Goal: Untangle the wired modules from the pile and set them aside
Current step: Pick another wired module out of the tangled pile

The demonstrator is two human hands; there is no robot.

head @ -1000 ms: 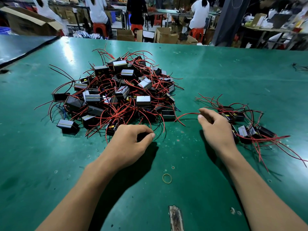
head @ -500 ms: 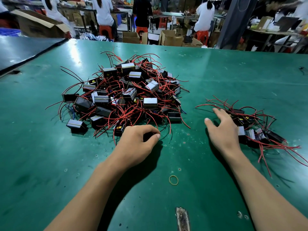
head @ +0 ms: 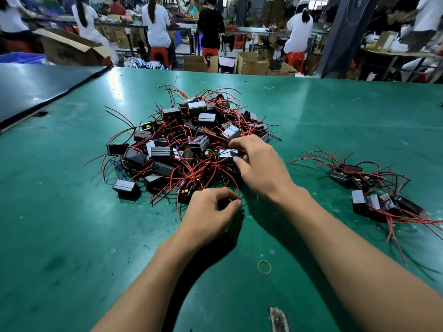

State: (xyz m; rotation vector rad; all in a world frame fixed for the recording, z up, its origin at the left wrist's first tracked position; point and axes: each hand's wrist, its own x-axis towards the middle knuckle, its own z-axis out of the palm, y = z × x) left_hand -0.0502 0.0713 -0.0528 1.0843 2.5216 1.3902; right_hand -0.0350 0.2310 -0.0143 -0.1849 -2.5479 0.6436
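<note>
The right hand [head: 259, 168] reaches into the near right side of the pile [head: 182, 144]. Its thumb and fingers pinch a white-topped module [head: 226, 154] that is hemmed in by tangled red wires [head: 203, 174]. The left hand [head: 211, 212] sits curled at the pile's near edge; whether it grips a wire cannot be told. Right of the pile, well apart, lies a smaller cluster of modules [head: 369, 188]. Nearer than the pile, a rubber band [head: 264, 267] lies on the green worktop [head: 72, 236].
</note>
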